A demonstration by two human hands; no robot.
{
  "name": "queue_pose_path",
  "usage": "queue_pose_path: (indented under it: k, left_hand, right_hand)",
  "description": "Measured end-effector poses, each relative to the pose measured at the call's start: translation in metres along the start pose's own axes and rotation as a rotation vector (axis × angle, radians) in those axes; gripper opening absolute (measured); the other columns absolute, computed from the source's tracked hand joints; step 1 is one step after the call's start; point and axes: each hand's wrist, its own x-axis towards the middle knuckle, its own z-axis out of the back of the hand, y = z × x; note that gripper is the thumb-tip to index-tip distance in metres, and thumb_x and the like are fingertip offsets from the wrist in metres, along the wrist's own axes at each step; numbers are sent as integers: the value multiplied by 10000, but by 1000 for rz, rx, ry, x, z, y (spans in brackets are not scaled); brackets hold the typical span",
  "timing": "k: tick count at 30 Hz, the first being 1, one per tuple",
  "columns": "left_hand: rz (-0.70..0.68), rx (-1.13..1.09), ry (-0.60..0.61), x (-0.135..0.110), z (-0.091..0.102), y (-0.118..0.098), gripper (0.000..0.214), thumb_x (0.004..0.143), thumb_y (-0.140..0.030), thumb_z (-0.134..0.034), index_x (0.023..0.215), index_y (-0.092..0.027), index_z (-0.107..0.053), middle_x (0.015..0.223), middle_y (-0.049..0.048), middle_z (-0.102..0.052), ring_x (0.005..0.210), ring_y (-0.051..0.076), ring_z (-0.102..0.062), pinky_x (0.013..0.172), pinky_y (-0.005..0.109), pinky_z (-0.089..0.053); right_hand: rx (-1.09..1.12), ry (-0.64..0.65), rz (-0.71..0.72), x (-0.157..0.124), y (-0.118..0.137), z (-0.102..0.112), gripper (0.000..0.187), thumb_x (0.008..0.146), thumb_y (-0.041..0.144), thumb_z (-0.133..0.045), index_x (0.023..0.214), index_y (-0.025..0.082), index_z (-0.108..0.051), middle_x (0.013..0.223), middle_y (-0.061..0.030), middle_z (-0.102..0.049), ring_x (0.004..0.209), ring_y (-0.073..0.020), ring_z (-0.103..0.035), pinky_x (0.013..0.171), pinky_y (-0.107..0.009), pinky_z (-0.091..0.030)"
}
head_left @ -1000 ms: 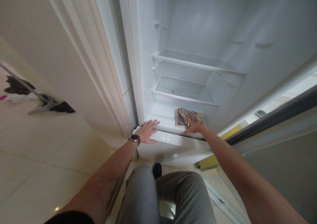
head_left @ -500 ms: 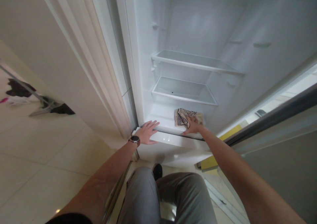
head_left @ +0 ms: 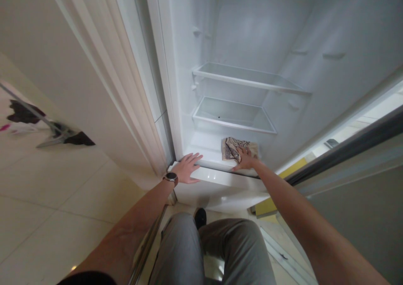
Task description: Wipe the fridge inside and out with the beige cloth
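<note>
In the head view, a beige and dark-brown patterned cloth [head_left: 230, 146] lies bunched on the white fridge floor [head_left: 201, 144]. Over its right part is my right hand [head_left: 247, 158], fingers curled on the fabric and thumb stretched toward the front edge. My left hand [head_left: 188, 169] rests with spread fingers on the left end of the white drawer front [head_left: 220, 176], holding nothing. A dark round watch sits on that wrist.
Above the cloth are two glass shelves, the lower [head_left: 233, 113] and the upper [head_left: 245, 76]. The open fridge door [head_left: 352, 150] stands at the right, near my forearm. A beige door frame [head_left: 126, 83] rises on the left. My knees are just below the drawer.
</note>
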Motion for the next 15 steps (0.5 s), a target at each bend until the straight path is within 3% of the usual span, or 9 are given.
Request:
queue_pose_path:
  k: [15]
  left_hand:
    - [4, 5, 20, 0, -1, 0, 662, 873, -733, -724, 1153, -137, -798, 1698, 222, -413, 1599, 422, -344, 1318, 603, -263]
  right_hand:
    - [38, -10, 13, -2, 0, 1, 1585, 492, 787, -915, 1757, 335, -74, 1834, -93, 63, 1653, -524, 129, 1247, -807, -243]
